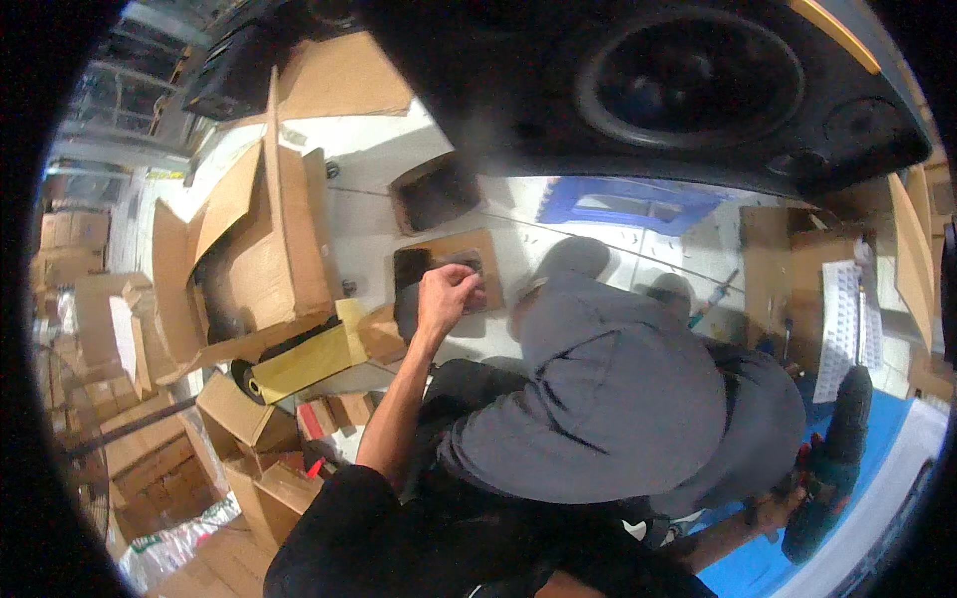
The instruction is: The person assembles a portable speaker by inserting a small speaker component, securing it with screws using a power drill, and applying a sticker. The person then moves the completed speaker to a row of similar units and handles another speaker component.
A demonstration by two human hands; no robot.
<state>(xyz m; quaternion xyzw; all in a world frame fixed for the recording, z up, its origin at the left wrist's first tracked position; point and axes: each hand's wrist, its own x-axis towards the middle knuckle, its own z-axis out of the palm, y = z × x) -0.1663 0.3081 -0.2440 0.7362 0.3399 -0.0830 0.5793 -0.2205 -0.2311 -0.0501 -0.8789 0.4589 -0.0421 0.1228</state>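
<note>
The left arm (pixel 397 409) reaches forward, left grip (pixel 452 296) curled, while right grip (pixel 781 510) clasps, low right.

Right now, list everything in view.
Speaker cabinet: 1, black, top
Small open boxes: 2, brown, centre
Large carton: 1, brown, left
Other boxes: several, brown, far left
Strip: 1, yellow, left
Plastic wrap: 1, whitish, bottom-left
Frame: 1, blue, upper centre
Thin tool: 1, teal, right
Printed sheet: 1, white, right
Flat surface: 1, blue, bottom-right
Power drill: 1, dark, bottom-right
Floor: 1, white, middle
Sleeve: 1, black, bottom
Lap: 1, grey, centre
Left hand: 1, bare, over small box
Right hand: 1, bare, on drill
</note>
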